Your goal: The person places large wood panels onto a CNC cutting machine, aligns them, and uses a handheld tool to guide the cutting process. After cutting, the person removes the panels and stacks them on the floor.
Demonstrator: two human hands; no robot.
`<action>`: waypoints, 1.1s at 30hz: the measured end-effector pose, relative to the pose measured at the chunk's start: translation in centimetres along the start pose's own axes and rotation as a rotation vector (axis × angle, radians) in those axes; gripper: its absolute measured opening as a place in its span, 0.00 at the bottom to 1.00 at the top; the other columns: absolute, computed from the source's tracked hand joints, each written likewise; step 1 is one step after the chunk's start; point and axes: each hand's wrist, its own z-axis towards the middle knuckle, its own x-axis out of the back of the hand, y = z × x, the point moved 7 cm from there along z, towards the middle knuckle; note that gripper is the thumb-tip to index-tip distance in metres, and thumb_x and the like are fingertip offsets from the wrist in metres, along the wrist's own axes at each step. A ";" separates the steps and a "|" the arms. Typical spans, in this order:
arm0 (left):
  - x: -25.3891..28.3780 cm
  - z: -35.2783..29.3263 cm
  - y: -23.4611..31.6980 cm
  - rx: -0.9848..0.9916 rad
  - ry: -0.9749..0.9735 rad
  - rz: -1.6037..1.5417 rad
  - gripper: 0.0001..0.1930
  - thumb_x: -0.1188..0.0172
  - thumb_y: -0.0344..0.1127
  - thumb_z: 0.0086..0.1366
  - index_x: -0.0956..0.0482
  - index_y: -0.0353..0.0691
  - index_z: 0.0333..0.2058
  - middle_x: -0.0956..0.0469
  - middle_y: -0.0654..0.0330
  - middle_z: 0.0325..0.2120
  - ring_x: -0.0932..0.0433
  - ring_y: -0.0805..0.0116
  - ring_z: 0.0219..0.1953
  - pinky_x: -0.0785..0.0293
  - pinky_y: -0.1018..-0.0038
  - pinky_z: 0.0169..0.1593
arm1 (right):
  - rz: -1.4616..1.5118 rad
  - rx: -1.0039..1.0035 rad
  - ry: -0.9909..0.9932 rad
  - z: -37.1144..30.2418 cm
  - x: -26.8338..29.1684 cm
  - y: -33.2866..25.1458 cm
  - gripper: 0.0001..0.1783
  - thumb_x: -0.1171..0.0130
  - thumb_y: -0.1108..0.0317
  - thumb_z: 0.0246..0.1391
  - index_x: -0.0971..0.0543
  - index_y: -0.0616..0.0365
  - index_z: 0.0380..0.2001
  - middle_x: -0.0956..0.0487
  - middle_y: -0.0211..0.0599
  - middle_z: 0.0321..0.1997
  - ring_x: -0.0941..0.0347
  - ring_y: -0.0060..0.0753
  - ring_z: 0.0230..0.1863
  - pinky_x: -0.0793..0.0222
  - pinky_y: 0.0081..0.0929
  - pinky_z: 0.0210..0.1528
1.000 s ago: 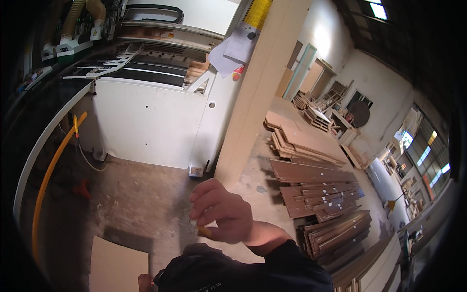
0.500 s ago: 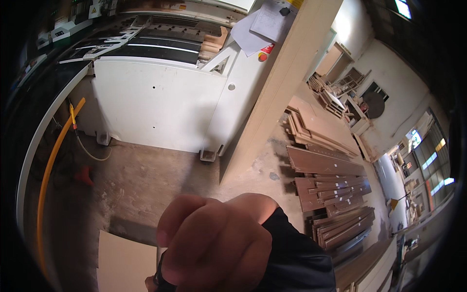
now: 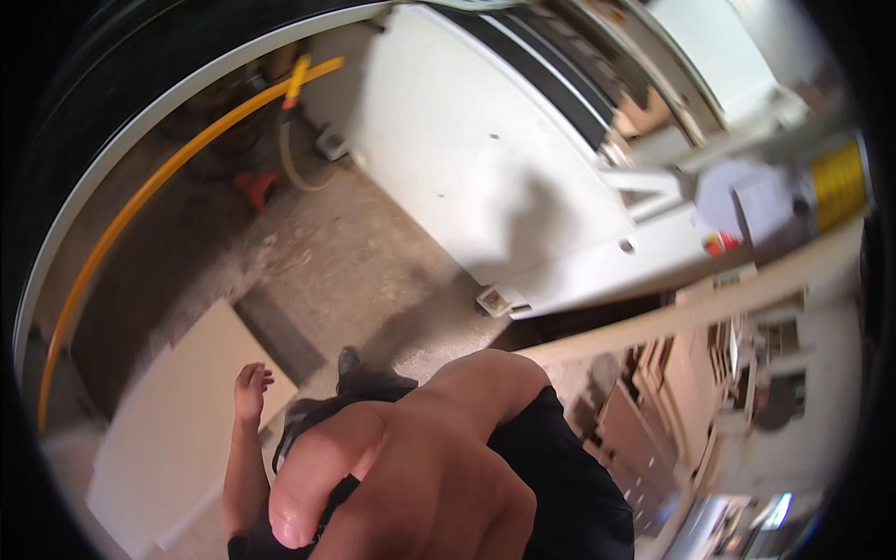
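Observation:
My right hand (image 3: 411, 467) looms very large and close, its black-sleeved forearm behind it. Its fingers curl toward me, with the fingertips out of sight. Beside its thumb a bit of black strap (image 3: 336, 499) shows; what the hand grips, if anything, is hidden. My left hand (image 3: 250, 390) is lower and farther off, loosely bent with the fingers a little apart and holding nothing. Under it lies a pile of pale flat panels (image 3: 177, 411), the hand appearing above their right edge. My shoe (image 3: 350, 359) shows on the floor between the hands.
A white machine side panel (image 3: 448, 140) stands ahead on small feet. On the left a yellow hose (image 3: 154, 191) curves beneath a white-edged rail, near an orange-red object (image 3: 254, 189). A long wooden post (image 3: 635, 322) and stacked brown boards (image 3: 635, 429) stand at the right.
The view has swung, so the machine now sits tilted and farther right. My left hand and the panel pile have come into fuller view. My right hand stays close up.

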 end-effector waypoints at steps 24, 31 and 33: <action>-0.5 -29.5 -26.2 0.634 1.053 -0.447 0.18 0.45 0.41 0.62 0.22 0.30 0.41 0.18 0.51 0.34 0.18 0.64 0.34 0.22 0.67 0.38 | 0.403 -0.640 -1.274 -33.0 -27.8 17.8 0.13 0.37 0.65 0.45 0.20 0.55 0.36 0.22 0.42 0.44 0.29 0.47 0.49 0.33 0.37 0.53; -5.4 -21.4 -23.4 0.614 1.141 -0.532 0.16 0.45 0.41 0.62 0.21 0.31 0.39 0.19 0.54 0.30 0.20 0.66 0.31 0.23 0.70 0.38 | 0.342 -1.128 -1.431 -49.6 -27.5 33.2 0.12 0.38 0.66 0.50 0.19 0.58 0.37 0.19 0.38 0.36 0.23 0.32 0.38 0.28 0.29 0.41; -6.7 -18.8 -25.2 0.608 1.272 -0.657 0.15 0.44 0.40 0.62 0.21 0.31 0.37 0.19 0.55 0.28 0.21 0.68 0.29 0.25 0.71 0.37 | 0.205 -1.487 -1.515 -57.6 -24.9 38.7 0.11 0.38 0.65 0.50 0.18 0.58 0.37 0.18 0.36 0.32 0.23 0.28 0.36 0.28 0.29 0.41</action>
